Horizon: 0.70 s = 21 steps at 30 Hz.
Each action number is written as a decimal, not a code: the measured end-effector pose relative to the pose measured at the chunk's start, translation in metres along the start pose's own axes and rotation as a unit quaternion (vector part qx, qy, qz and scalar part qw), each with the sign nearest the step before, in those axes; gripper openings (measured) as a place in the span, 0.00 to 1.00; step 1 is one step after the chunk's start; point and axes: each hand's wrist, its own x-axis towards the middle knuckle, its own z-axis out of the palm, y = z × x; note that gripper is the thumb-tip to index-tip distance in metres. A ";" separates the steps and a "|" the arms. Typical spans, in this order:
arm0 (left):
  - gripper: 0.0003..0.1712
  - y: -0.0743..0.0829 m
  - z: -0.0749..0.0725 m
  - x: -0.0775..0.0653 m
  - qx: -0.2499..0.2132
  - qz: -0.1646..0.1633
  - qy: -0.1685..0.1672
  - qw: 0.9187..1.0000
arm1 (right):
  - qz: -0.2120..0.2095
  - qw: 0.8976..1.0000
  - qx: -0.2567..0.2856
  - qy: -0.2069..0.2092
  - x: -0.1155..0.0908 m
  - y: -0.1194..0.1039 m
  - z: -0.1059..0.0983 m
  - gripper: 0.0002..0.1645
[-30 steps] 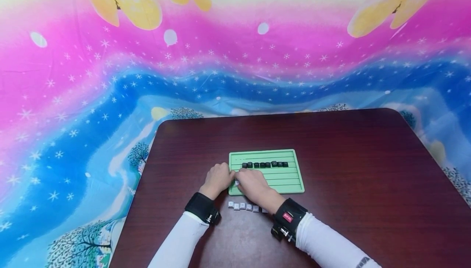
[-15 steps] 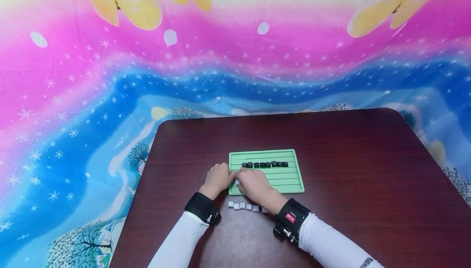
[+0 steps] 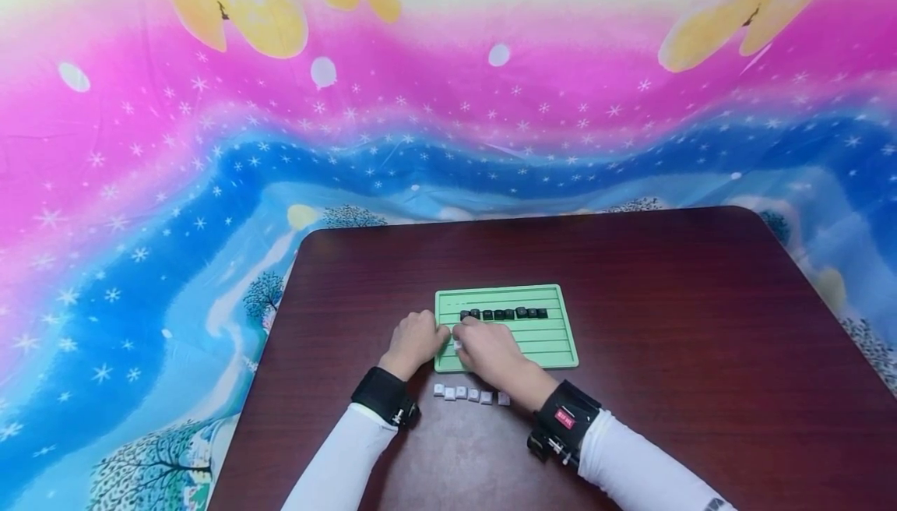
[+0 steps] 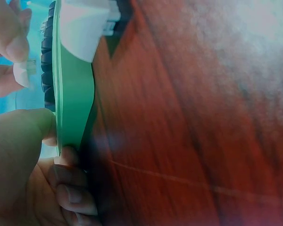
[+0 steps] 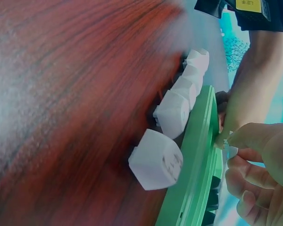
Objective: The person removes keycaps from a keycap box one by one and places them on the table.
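A green ridged tray [image 3: 550, 340] lies on the table, with a row of black keycaps [image 3: 499, 315] across its upper part. My left hand [image 3: 415, 340] grips the tray's left edge; the left wrist view shows the thumb on the upper side and the fingers curled at the outer edge. Over the left part of the tray, my right hand [image 3: 490, 351] pinches a white keycap [image 4: 21, 74] between thumb and fingertips. In the left wrist view this keycap is above the tray's surface, its stem side facing the tray.
Several white keycaps [image 3: 461, 392] stand in a loose row on the dark wooden table [image 3: 666, 301], just in front of the tray. The closest one in the right wrist view [image 5: 153, 160] has markings on one face. A colourful printed cloth [image 3: 448, 106] hangs behind the table.
My right hand has shifted slightly to the right over the tray, carrying the pinched white keycap. The left hand stays on the tray's edge.
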 end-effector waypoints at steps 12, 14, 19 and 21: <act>0.22 -0.002 0.000 -0.001 -0.015 0.005 0.000 1.000 | 0.008 0.999 -0.006 0.031 -0.013 0.010 -0.007 0.06; 0.22 -0.002 0.000 -0.001 -0.016 0.005 0.000 1.000 | 0.009 0.999 -0.005 0.032 -0.014 0.011 -0.008 0.07; 0.22 -0.001 0.000 -0.001 -0.015 0.002 0.002 1.000 | 0.012 0.999 -0.001 0.034 -0.017 0.013 -0.012 0.09; 0.22 0.000 -0.001 -0.001 -0.014 0.000 0.003 1.000 | 0.012 0.999 -0.001 0.036 -0.018 0.014 -0.013 0.10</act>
